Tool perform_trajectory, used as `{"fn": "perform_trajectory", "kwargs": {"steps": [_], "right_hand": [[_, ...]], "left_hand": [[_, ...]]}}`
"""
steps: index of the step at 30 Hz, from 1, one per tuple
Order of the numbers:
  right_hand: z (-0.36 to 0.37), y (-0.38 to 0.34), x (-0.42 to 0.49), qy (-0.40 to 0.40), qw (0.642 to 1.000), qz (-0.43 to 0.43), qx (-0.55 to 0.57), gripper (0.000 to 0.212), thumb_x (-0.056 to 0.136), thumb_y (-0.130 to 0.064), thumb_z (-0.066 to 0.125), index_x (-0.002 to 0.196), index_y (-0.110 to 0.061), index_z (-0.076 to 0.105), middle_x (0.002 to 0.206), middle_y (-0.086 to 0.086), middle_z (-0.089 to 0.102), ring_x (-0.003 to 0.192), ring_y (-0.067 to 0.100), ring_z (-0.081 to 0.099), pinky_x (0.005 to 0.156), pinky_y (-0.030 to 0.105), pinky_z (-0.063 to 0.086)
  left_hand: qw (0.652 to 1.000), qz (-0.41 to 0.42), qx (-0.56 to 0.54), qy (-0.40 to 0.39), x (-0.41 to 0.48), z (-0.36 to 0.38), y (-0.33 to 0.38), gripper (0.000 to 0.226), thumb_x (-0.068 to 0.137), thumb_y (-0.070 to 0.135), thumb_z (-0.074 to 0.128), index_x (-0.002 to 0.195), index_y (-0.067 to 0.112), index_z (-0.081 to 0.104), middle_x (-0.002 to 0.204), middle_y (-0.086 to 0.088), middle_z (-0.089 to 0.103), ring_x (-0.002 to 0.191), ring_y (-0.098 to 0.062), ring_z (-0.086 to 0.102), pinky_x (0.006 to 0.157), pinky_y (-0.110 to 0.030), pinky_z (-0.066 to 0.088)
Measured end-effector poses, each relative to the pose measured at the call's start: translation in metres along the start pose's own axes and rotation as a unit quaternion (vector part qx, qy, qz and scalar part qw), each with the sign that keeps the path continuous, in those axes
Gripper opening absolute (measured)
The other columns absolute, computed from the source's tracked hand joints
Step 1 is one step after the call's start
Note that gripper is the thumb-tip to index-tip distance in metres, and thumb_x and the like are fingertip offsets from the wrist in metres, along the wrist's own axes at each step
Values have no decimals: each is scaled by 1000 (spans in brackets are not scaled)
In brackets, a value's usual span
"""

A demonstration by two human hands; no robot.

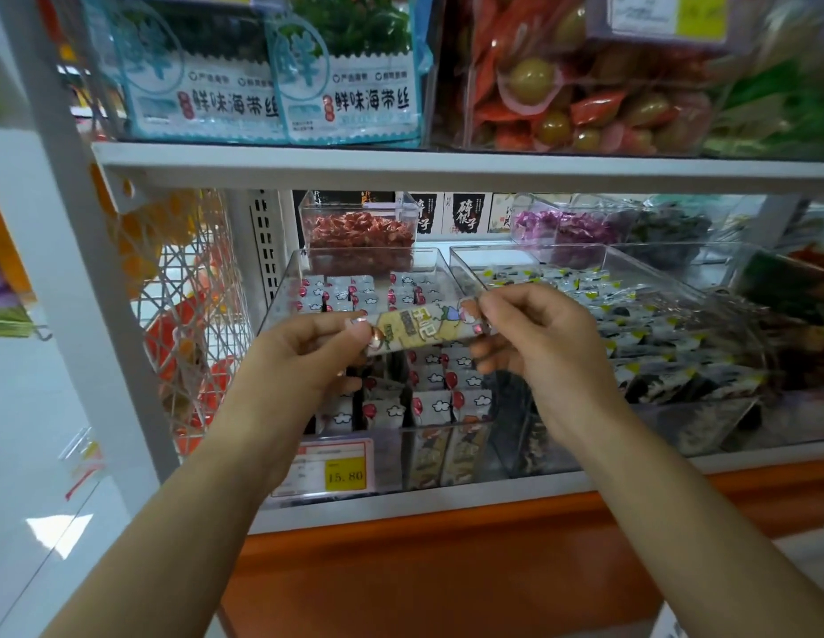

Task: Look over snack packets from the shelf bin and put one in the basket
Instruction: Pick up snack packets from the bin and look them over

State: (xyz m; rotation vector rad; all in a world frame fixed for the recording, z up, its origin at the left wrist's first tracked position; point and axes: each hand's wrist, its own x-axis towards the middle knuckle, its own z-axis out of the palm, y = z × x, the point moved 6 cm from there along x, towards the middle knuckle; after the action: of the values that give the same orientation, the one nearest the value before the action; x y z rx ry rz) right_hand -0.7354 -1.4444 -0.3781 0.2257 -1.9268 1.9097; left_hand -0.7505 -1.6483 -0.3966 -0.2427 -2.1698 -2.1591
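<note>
Pinching snack packet (426,325), clear bin (391,453), white shelf (447,170)

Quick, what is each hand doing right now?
Left hand: pinching the left end of the snack packet.
Right hand: pinching the same packet's right end.

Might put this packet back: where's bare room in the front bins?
Bare floor in the rear-left corner of the right-hand bin, between its back wall and its dark packets. The balloon-print packets crowd the left bin, narrow gaps only.
</note>
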Motion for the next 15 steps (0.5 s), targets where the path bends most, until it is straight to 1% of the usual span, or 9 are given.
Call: {"fn": "perform_trajectory", "kwargs": {"steps": [2, 3, 5, 6, 9, 11, 13, 15], "right_hand": [[-2, 2, -1, 6, 1000, 16, 17, 11, 91, -13, 56, 83, -11, 63, 64, -5, 67, 52, 11, 62, 46, 21, 50], [-2, 3, -1, 8, 1000, 23, 20, 13, 92, -15, 55, 82, -11, 62, 62, -5, 66, 50, 11, 61, 44, 21, 49], [-1, 3, -2, 11, 999, 31, 21, 17, 94, -18, 52, 81, -10, 60, 57, -7, 64, 46, 11, 59, 41, 20, 47], [-1, 4, -3, 13, 999, 34, 20, 19, 95, -20, 51, 81, -10, 59, 57, -6, 63, 45, 11, 58, 40, 20, 46], [0, 9, -3, 25, 998, 57, 31, 22, 96, -24, 48, 83, -10, 59, 65, 5, 58, 42, 12, 57, 37, 20, 43], [1, 12, -3, 26, 995, 79, 60, 22, 95, -26, 50, 82, -10, 58, 68, 7, 57, 42, 13, 57, 36, 20, 42], [3, 13, -2, 1, 990, 93, 104, 19, 90, -27, 55, 84, -9, 58, 68, 6, 59, 44, 14, 58, 36, 20, 42], [6, 11, -3, -37, 985, 97, 138, 19, 80, -28, 61, 86, -10, 59, 72, 4, 61, 45, 14, 58, 36, 20, 41]], "left_hand": [[997, -18, -67, -17, -1, 5, -1, 14, 64, 36, 65, 65, 23, 70, 75, 7, 70, 61, -1, 62, 52, -17, 49], [996, -22, -91, -16, -1, 6, -2, 12, 64, 33, 66, 63, 23, 70, 71, 7, 68, 58, 0, 61, 50, -15, 48], [991, -35, -129, -12, -1, 7, -4, 8, 63, 28, 67, 66, 21, 71, 63, 7, 62, 54, -2, 58, 49, -15, 48], [988, -42, -148, -15, 0, 8, -5, 8, 64, 26, 66, 68, 20, 70, 63, 5, 59, 53, -3, 55, 48, -15, 48], [977, -48, -207, -32, 0, 13, -4, 9, 67, 20, 64, 73, 15, 67, 71, -2, 54, 52, -4, 51, 47, -13, 47], [968, -45, -243, -36, 1, 15, -3, 10, 69, 17, 63, 77, 13, 67, 76, -4, 54, 52, -3, 51, 48, -13, 48], [964, -42, -261, -31, 2, 14, -3, 12, 70, 15, 62, 80, 13, 67, 72, -3, 55, 52, -4, 52, 49, -13, 49], [964, -39, -263, -18, 2, 10, -3, 10, 72, 15, 61, 77, 16, 70, 61, 1, 53, 49, -3, 52, 50, -14, 50]]}}
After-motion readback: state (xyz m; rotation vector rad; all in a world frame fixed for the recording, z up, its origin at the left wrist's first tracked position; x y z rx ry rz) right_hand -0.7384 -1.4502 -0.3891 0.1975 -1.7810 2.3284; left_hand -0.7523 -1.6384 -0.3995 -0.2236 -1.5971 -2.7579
